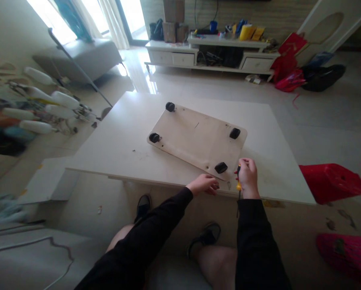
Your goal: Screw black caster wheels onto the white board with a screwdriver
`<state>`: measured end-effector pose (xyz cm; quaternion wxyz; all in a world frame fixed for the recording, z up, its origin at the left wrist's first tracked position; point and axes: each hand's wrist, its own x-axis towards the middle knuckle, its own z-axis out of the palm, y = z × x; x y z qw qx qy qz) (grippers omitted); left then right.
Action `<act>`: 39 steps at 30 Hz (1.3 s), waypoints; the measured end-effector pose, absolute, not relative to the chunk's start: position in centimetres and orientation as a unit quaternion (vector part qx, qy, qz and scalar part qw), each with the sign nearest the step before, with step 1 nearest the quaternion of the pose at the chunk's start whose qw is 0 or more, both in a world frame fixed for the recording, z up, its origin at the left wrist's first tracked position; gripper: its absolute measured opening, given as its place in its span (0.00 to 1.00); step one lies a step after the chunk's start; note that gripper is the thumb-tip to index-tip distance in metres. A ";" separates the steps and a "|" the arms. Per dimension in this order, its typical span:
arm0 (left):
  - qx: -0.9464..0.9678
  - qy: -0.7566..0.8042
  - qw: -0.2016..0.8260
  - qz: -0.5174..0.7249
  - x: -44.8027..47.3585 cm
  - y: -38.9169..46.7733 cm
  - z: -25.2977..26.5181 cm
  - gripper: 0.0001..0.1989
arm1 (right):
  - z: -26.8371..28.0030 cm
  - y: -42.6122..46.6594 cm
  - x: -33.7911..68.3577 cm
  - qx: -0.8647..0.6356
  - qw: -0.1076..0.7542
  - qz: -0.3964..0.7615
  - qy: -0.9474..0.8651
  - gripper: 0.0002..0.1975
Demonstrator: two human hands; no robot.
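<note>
A pale rectangular board [195, 139] lies on the white table with its underside up. Black casters are fixed at its corners, among them the near right caster [221, 167] and the far right caster [235, 133]. My right hand [248, 176] is closed around a screwdriver [238, 184] with a yellow and black handle, its shaft pointing down past the table edge. Close to the board's near corner is my left hand [203, 184], its fingers curled in; whatever they pinch is too small to make out.
The white table [114, 139] carries the board and a few dark specks. A red plastic stool [331, 183] stands to the right. Beyond the table is a low white cabinet [171, 56] with boxes on top. A white box [47, 181] sits at the left.
</note>
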<state>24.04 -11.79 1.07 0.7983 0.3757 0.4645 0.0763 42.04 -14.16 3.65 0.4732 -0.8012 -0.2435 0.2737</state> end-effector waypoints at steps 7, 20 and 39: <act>0.548 0.662 0.507 0.070 12.2 -4.2 2.6 0.11 | 5.5 -15.4 42.0 -0.739 0.453 0.200 -0.457 0.20; 0.500 0.826 0.174 0.193 -5.0 1.4 -2.7 0.22 | 3.7 -15.5 41.5 -0.760 0.284 0.147 -0.565 0.34; 0.508 0.818 0.154 0.222 -4.9 1.6 -4.4 0.11 | 4.7 -15.8 42.5 -0.793 0.231 0.164 -0.540 0.25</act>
